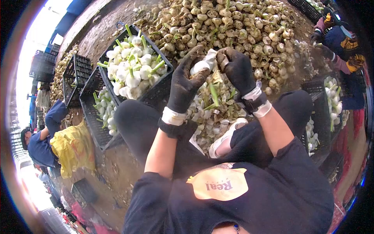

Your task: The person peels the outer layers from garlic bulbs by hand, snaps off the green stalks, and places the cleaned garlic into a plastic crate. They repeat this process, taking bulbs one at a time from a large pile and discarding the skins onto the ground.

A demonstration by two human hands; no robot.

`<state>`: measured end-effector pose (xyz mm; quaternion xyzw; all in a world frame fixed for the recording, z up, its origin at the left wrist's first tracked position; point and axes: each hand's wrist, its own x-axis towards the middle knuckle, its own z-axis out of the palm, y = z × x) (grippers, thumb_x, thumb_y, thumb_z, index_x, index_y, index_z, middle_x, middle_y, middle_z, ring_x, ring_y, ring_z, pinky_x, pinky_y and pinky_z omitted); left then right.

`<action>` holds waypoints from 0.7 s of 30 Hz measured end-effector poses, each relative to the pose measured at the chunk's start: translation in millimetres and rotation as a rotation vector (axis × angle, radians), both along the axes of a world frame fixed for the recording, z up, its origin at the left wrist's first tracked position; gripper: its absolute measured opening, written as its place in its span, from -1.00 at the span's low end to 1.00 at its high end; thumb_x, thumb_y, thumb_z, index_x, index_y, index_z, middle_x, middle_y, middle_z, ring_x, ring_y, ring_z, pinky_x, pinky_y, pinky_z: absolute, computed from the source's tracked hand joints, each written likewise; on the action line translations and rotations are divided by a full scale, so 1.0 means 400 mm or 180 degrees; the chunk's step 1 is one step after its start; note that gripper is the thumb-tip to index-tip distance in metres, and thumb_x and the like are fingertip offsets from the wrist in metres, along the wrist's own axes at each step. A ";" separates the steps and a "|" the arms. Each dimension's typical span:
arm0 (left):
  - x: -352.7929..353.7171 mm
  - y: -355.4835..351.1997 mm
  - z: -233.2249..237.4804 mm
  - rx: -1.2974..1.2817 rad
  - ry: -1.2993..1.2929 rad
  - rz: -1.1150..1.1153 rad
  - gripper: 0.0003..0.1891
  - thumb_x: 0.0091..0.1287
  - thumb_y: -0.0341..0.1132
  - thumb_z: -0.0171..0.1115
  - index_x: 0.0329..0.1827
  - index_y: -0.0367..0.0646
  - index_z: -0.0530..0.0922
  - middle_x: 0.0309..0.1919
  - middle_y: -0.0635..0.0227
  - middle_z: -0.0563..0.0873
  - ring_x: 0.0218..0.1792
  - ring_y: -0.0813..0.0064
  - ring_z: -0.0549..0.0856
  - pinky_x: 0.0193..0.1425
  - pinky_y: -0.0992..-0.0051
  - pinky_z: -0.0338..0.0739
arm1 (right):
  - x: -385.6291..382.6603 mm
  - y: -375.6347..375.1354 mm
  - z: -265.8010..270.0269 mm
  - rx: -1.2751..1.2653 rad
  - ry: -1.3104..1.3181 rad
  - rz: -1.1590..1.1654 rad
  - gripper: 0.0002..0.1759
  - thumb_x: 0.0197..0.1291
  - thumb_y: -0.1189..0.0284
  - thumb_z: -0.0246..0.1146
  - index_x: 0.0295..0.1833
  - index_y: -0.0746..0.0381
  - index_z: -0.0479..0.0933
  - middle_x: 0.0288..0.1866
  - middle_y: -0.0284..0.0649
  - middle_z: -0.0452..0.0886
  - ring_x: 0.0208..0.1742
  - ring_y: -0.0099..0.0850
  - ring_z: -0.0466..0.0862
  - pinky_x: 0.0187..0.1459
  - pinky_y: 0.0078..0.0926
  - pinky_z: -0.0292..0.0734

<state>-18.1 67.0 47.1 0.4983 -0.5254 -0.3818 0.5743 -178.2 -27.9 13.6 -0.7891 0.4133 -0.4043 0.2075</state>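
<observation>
Beyond both grips, a wide heap of unpeeled bulbs [233, 23] on the ground. Left of the left grip [187, 84], a black crate [157, 93] piled with white peeled bulbs [134, 70]. Directly beneath the grips, a litter of peelings [218, 105]. Between them, one white bulb [200, 66]: gloved left grip curled closed around it, right grip [237, 72] pinching its top.

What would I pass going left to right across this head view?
Person in blue → yellow bag → crate of white bulbs → left hand → white bulb gripped by both hands → right hand → second crate → co-worker.
</observation>
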 end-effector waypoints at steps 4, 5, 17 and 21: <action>0.016 -0.001 -0.029 -0.0104 0.1166 -0.0061 -0.46 0.43 -0.33 0.19 0.46 -0.27 0.35 0.35 0.15 0.50 0.33 0.40 0.49 0.43 0.40 0.35 | -0.045 -0.041 -0.060 0.1787 -0.1103 0.1697 -0.48 0.44 0.04 0.18 0.05 0.34 0.61 -0.16 -0.32 0.70 -0.24 -0.57 0.67 -0.19 -0.56 0.58; 0.014 -0.001 -0.033 -0.0564 0.0381 0.0098 -0.49 0.47 -0.27 0.13 0.44 -0.24 0.37 0.35 0.16 0.49 0.35 0.40 0.47 0.45 0.39 0.33 | -0.043 -0.027 -0.051 0.2028 -0.1188 0.2140 -0.49 0.45 0.06 0.18 0.10 0.33 0.59 -0.15 -0.33 0.69 -0.24 -0.62 0.64 -0.18 -0.61 0.56; 0.058 0.004 -0.009 0.0477 0.2145 -0.0588 -0.42 0.40 -0.24 0.24 0.42 -0.27 0.34 0.12 0.17 0.61 0.07 0.34 0.68 0.11 0.40 0.67 | -0.058 -0.022 -0.019 0.2094 -0.2077 0.1859 -0.65 0.46 0.33 0.07 0.19 0.30 0.53 -0.05 -0.24 0.68 -0.10 -0.47 0.68 -0.13 -0.51 0.63; 0.108 -0.006 -0.052 0.0562 0.2519 0.0091 -0.55 0.42 -0.36 0.21 0.36 -0.17 0.41 -0.01 0.19 0.67 -0.12 0.36 0.74 -0.11 0.53 0.72 | -0.078 -0.132 -0.183 0.2771 -0.1373 0.1333 -0.51 0.35 0.20 0.17 0.25 0.29 0.48 0.03 -0.02 0.68 -0.03 -0.27 0.73 -0.03 -0.44 0.68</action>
